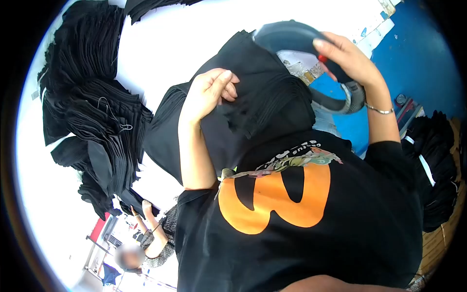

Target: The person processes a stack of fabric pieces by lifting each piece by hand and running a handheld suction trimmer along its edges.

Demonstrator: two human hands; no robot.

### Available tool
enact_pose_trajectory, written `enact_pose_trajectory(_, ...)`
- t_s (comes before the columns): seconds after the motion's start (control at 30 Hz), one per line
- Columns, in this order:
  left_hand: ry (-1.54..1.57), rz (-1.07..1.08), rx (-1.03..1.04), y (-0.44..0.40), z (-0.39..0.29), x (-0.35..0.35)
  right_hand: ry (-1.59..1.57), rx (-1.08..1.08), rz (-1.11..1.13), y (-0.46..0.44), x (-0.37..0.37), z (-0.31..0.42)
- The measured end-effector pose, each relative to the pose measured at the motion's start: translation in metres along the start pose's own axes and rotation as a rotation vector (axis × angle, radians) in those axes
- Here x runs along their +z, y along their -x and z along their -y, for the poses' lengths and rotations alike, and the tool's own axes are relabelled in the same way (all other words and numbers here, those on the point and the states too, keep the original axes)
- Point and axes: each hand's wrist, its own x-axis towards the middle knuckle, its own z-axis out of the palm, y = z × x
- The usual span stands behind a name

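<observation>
A stack of black fabric pieces [272, 97] lies before my body, its layered edges fanned on the right side. My left hand [211, 92] is over the fabric, fingers curled and thumb pressed to them; what they hold, if anything, is hidden. My right hand [348, 58] is closed around a dark grey curved tool [292, 36] with a red button and a ribbed grey collar. The tool is smeared by motion, and its kind cannot be made out. Its far end is close to the top of the stack.
Tall piles of black fabric [92, 112] stand on the white table [160, 39] to the left. Tied black bundles [430, 170] sit at the far right, beyond the blue floor [413, 58]. Another person [158, 238] works at the lower left, hands at black cloth.
</observation>
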Motion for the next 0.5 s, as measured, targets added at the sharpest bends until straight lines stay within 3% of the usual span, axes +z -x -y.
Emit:
enact_pose_trajectory(0.03,-0.059,0.009,-0.198,-0.002,-0.003,0.001,0.053,0.021,0.026,0.005,0.004,-0.001)
enact_pose_trajectory(0.1,-0.397,-0.499,0.141,-0.023,0.016,0.025,0.234,-0.045,0.04,-0.008,0.03,0.007)
enact_pose_trajectory(0.13,-0.717,-0.701,0.375,-0.03,0.01,0.033,0.181,-0.025,0.012,-0.017,0.039,0.012)
enact_pose_trajectory(0.17,-0.772,-0.742,0.522,-0.041,0.011,0.036,0.122,-0.001,-0.013,-0.024,0.044,0.013)
enact_pose_trajectory(0.2,-0.784,-0.722,0.527,-0.046,0.013,0.039,0.165,-0.115,-0.069,-0.029,0.043,0.01)
enact_pose_trajectory(0.37,-0.701,-0.741,0.487,-0.048,0.025,0.041,0.286,0.103,-0.044,0.008,0.023,0.002)
enact_pose_trajectory(0.43,-0.643,-0.732,0.502,-0.053,0.026,0.042,0.346,0.061,-0.057,-0.003,0.03,-0.002)
enact_pose_trajectory(0.5,-0.541,-0.705,0.503,-0.061,0.024,0.042,0.395,-0.311,-0.148,-0.036,0.042,-0.007)
